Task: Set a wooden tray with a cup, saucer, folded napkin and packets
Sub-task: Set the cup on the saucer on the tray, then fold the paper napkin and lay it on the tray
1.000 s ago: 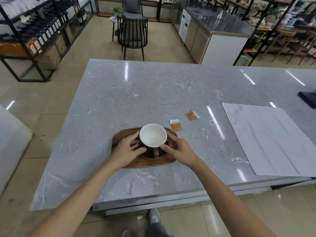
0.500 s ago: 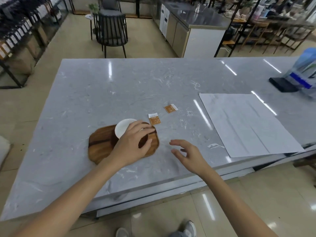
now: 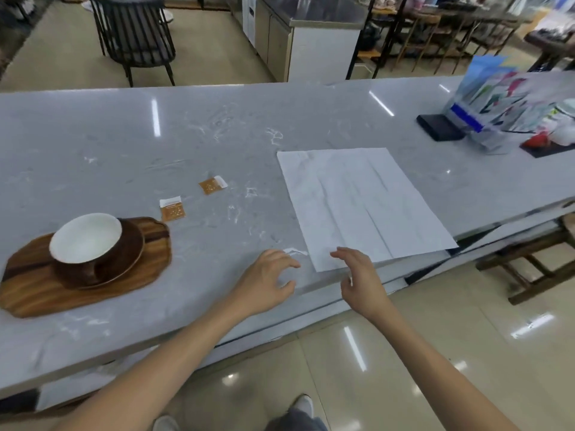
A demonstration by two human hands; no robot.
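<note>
A wooden tray (image 3: 130, 275) lies at the left of the marble counter. On it stands a brown saucer (image 3: 132, 244) with a brown cup (image 3: 85, 237), white inside. Two orange packets lie on the counter: one (image 3: 172, 209) just beyond the tray, the other (image 3: 212, 185) farther right. A large white napkin (image 3: 357, 203) lies unfolded and flat near the counter's front edge. My left hand (image 3: 266, 279) hovers over the counter just left of the napkin's near corner, fingers loosely curved, holding nothing. My right hand (image 3: 359, 279) is at that corner, fingers relaxed above the napkin's edge.
The grey marble counter (image 3: 217, 135) runs wide. At its far right stand a black holder (image 3: 438, 127), a clear stand with coloured leaflets (image 3: 504, 101) and a dark tray with small items (image 3: 547, 144). A black chair (image 3: 137, 35) and cabinets stand beyond; a wooden stool (image 3: 529, 262) is below right.
Both hands have left the cup and tray and moved right to the napkin's near corner. The view has swung right, so the tray now sits at the left.
</note>
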